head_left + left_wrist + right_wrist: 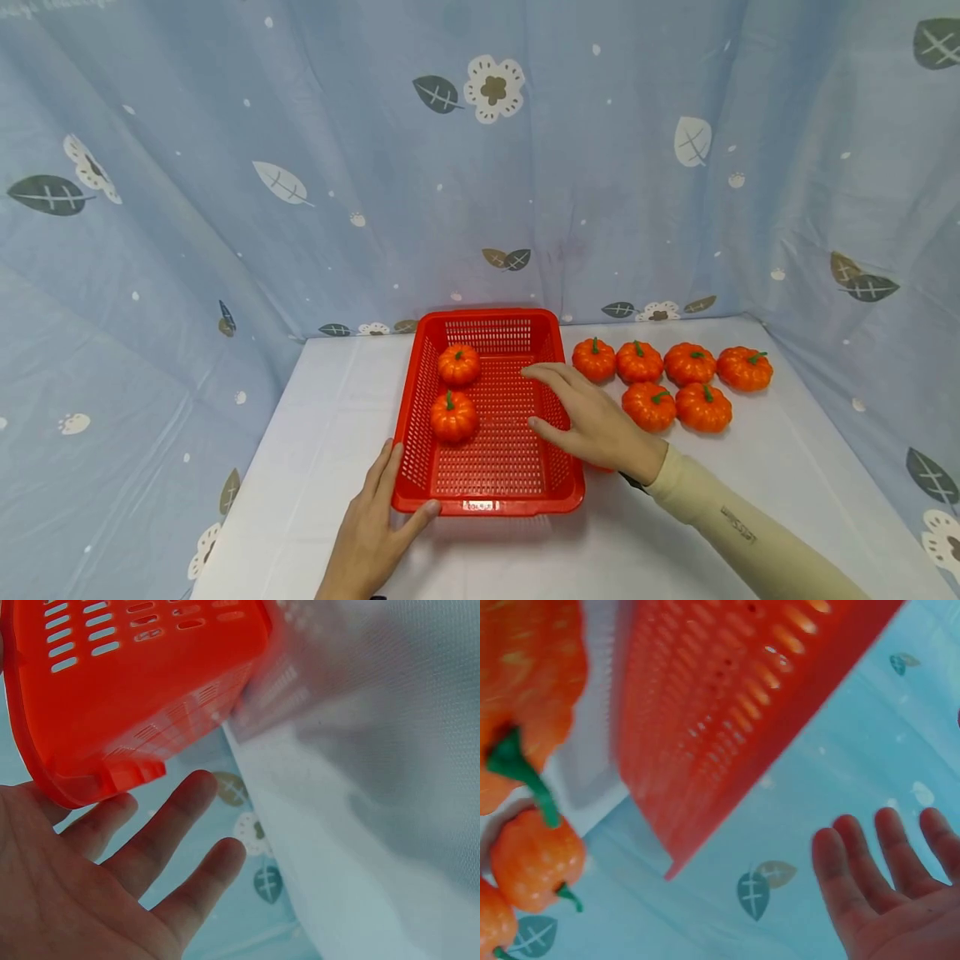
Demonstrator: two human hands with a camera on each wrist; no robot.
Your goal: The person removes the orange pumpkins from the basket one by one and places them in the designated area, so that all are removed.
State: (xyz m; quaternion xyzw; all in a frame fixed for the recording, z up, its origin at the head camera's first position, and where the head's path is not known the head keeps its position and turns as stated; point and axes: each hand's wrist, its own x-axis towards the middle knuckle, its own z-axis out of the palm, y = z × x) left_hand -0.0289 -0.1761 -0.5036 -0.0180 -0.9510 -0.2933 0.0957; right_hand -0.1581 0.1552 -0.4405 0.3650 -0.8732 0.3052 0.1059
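Note:
A red plastic basket (487, 506) with slotted walls stands on the white table. Two small orange pumpkins (454, 417) with green stems sit inside along its left side. My left hand (369, 521) rests at the basket's front left corner, thumb by the front rim and fingers along the left side; the left wrist view shows these fingers (169, 832) spread and fairly straight. Over the basket's right wall hovers my right hand (600, 421), fingers extended and apart from the thumb. Nothing is in it, and the right wrist view shows its palm (907, 922) bare.
Several more pumpkins (703, 407) stand in two rows right of the basket. Another pumpkin (600, 469) is mostly hidden under my right wrist. A blue patterned curtain (480, 192) hangs behind the table (330, 400) and at its sides.

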